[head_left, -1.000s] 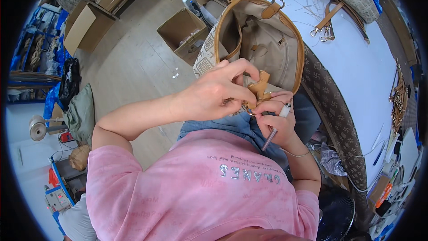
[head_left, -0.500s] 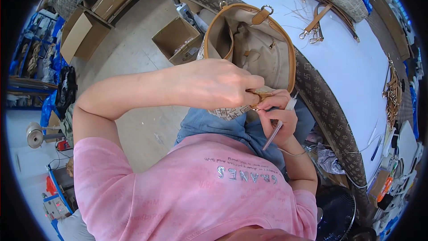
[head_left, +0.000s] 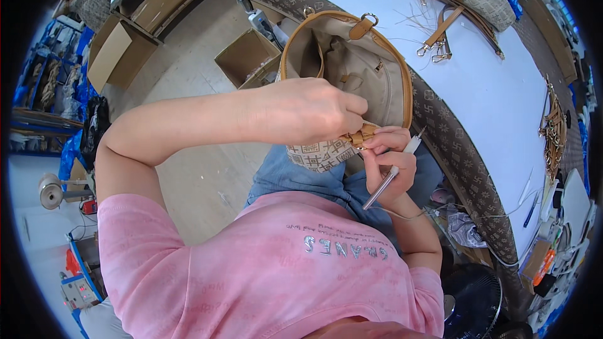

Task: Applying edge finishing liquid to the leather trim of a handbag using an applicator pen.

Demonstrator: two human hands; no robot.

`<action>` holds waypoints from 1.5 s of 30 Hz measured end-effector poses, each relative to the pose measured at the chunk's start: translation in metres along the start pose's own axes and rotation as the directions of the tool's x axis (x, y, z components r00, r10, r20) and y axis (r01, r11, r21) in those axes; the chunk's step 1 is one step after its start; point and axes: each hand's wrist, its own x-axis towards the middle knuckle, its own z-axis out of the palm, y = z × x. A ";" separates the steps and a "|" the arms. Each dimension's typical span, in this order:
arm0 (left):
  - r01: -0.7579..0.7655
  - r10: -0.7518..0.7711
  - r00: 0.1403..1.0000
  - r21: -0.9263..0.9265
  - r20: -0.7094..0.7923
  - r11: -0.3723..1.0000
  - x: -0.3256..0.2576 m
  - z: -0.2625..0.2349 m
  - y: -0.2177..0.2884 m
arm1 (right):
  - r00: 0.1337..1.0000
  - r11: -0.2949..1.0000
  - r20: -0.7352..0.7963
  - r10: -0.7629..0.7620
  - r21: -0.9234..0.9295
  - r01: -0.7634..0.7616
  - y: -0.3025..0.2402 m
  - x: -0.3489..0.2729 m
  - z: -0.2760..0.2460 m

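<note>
Head view, handbag: a beige patterned handbag (head_left: 352,81) with tan trim sits at the centre of the frame, mouth open upward, its lower edge over the person's lap and its upper edge against the rim of the white worktop (head_left: 502,88).
Head view, left hand: the left hand (head_left: 308,110) reaches across from the left of the frame and pinches the tan leather tab (head_left: 359,135) at the bag's lower right rim; fingers closed on it.
Head view, right hand: the right hand (head_left: 389,163), just right of centre, is clenched around a thin white-and-metal tool (head_left: 392,172), thumb and forefinger also touching the tab.
Head view, surroundings: loose tan straps (head_left: 440,31) lie on the worktop in the upper right; open cardboard boxes (head_left: 248,59) stand on the floor, upper left.
Risk 1: the tool tip sits close to the fingers; a slip could likely jab them.
Risk 2: the pinch on the small tab looks slight; a tug could pull it free or scuff the trim.
Risk 3: the bag rests half on the lap and could slide down.
</note>
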 end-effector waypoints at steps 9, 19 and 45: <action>0.011 -0.028 0.998 -0.316 -0.050 0.949 0.006 0.003 -0.011 | 0.995 1.000 -0.099 -0.021 -0.009 0.021 0.003 0.001 0.004; -0.076 0.059 0.994 -0.201 -0.091 0.977 0.008 0.015 -0.023 | 0.993 0.998 -0.108 -0.046 -0.042 0.042 0.005 -0.001 0.005; -0.022 0.031 0.999 -0.443 0.013 0.896 0.008 0.013 -0.025 | 0.814 0.700 0.445 0.375 0.439 -0.563 0.009 0.047 -0.044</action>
